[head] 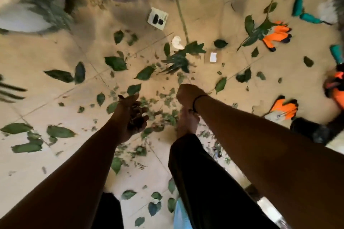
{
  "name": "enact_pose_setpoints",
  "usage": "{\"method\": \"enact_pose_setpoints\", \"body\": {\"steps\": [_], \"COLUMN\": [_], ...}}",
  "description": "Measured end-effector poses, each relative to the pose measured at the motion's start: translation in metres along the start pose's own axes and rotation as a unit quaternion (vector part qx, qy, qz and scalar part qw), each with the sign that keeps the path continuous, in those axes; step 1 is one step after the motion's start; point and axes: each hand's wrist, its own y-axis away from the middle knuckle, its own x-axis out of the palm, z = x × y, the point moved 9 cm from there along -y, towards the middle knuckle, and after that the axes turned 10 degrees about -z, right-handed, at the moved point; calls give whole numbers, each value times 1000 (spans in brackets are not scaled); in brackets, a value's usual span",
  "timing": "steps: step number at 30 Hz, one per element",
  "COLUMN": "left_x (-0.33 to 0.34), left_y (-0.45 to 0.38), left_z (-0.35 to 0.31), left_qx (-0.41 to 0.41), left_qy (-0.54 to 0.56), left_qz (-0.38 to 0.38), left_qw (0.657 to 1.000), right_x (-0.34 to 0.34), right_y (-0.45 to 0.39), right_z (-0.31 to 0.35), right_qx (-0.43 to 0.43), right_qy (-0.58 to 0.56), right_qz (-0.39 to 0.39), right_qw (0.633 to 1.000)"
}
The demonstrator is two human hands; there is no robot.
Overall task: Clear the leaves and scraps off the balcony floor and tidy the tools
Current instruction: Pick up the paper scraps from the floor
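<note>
Left hand point(135, 117) was cupped around a bunch of leaf scraps point(136, 120). Right hand point(187, 93) was fisted, can't tell if holding anything, and the leafy stem point(178, 59) lay just ahead, nearest that hand.

Motion blur smears the far floor point(55, 46). The white pot point(20, 18) at upper left is cut by the edge. The right hand point(187, 93) is turned away, its fingers hidden. An orange tool point(335, 89) runs off the right edge.
</note>
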Motion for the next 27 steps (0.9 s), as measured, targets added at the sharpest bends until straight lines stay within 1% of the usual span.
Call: {"method": "enact_pose_setpoints", "body": {"steps": [3,6,9,11,14,17,19,20,22,23,25,26,27], "left_x": [38,67,75,78,78,77,77,75,73,73,74,75,76], "left_y": [-25,-43,-60,-70,-79,-89,-93,-96,-97,-98,-97,-97,-95], "left_z": [-8,-22,-33,-37,-38,-34,-29,-27,-24,-22,-19,-18,-18], "left_qx": [4,17,28,33,32,21,12,13,21,24,22,20,21], "left_qy": [-30,-77,-88,-74,-43,-15,-19,-27,-42,-45,-49,-45,-36], "left_qz": [-1,-17,-42,-47,-51,-37,-39,-49,-64,-64,-61,-57,-47], "left_qw": [1000,997,995,996,997,999,999,998,997,997,997,997,998], "right_x": [-35,-61,-79,-86,-84,-78,-77,-78,-87,-94,-98,-99,-93], "right_y": [-38,-74,-102,-116,-134,-146,-148,-158,-146,-139,-128,-133,-144], "right_z": [-58,-101,-128,-139,-147,-143,-140,-143,-131,-120,-102,-110,-125], "right_qx": [26,64,97,112,118,100,99,95,85,55,-3,5,39], "right_qy": [45,44,33,20,23,44,49,58,66,51,10,48,99], "right_qz": [-41,-82,-142,-165,-161,-158,-155,-165,-196,-219,-229,-214,-178], "right_qw": [998,994,985,980,980,981,982,980,975,973,973,976,978]}}
